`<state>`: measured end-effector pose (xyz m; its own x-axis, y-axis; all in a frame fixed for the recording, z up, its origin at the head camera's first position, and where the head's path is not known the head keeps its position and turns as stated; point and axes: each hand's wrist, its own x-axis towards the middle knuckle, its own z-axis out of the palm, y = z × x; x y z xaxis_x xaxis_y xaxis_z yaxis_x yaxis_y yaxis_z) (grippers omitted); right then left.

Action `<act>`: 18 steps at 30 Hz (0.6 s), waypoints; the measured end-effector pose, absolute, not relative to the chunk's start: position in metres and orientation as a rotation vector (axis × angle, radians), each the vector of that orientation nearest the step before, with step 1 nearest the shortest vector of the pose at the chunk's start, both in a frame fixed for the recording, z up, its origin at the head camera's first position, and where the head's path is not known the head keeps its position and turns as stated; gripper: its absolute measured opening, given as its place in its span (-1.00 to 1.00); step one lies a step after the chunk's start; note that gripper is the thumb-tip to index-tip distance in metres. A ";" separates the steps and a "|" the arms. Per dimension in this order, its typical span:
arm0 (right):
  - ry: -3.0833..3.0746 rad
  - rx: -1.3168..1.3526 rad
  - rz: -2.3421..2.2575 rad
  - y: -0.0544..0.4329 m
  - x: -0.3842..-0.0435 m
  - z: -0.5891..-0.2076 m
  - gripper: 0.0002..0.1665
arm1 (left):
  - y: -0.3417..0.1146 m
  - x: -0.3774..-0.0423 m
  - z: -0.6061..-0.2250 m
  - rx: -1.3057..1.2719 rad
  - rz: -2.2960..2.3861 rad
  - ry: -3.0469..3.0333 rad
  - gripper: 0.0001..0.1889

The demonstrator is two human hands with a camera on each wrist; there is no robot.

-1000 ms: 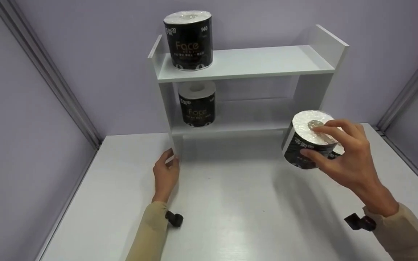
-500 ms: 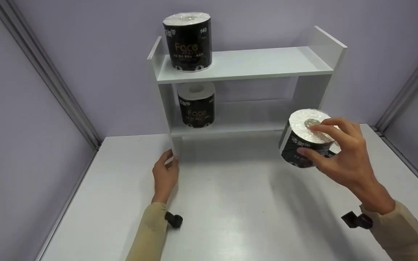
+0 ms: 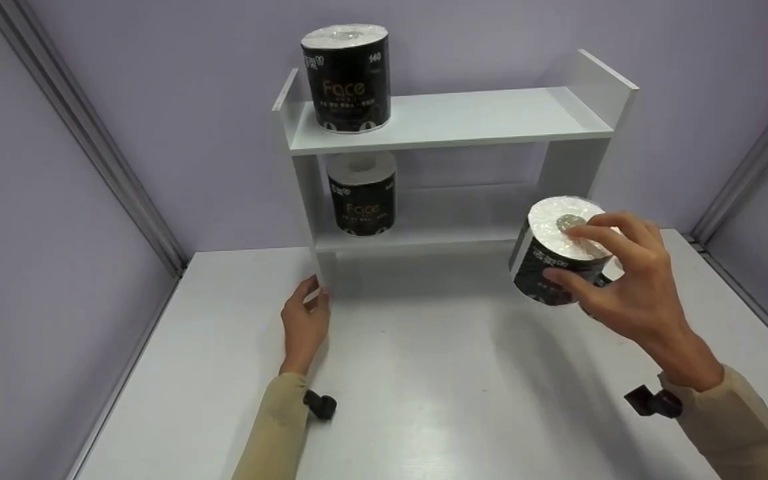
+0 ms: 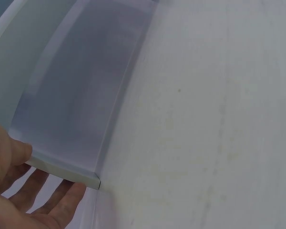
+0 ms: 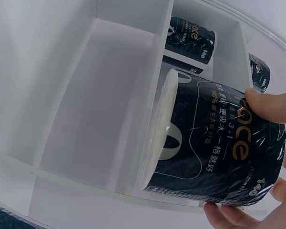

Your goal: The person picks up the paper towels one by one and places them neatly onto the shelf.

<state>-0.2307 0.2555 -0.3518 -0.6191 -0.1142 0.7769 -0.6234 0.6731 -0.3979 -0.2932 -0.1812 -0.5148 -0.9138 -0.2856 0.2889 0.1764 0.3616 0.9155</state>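
Note:
My right hand (image 3: 637, 280) holds a toilet paper roll (image 3: 547, 273) in black printed wrap, tilted and raised in front of the shelf's right end. In the right wrist view its wrap (image 5: 209, 143) faces the camera, with the thumb on one side and fingertips on the other. My left hand (image 3: 305, 323) pinches the lower left side panel of the white shelf (image 3: 491, 113). That panel's edge (image 4: 62, 171) lies between thumb and fingers in the left wrist view. One roll (image 3: 347, 80) stands upright at the top board's left end, another roll (image 3: 363, 197) on the board below.
Behind my right hand, a further roll (image 3: 614, 270) is mostly hidden; a dark wrap (image 5: 7, 218) also shows at the right wrist view's lower left corner. The shelf stands on a white table (image 3: 417, 373) against a pale wall (image 3: 477, 40), with side walls left and right.
The held roll and my right hand have shifted slightly left and up. My left hand stays on the side panel, and the rolls on the shelf stand where they were.

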 end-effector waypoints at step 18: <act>-2.123 0.598 0.876 0.254 -0.236 -0.345 -0.32 | -0.182 -0.293 -0.516 0.092 -1.589 -2.229 -0.54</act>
<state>-0.2355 0.2536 -0.3447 -0.6100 -0.1315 0.7814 -0.6440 0.6567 -0.3923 -0.2929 -0.1817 -0.5159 -0.9178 -0.2802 0.2815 0.1746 0.3519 0.9196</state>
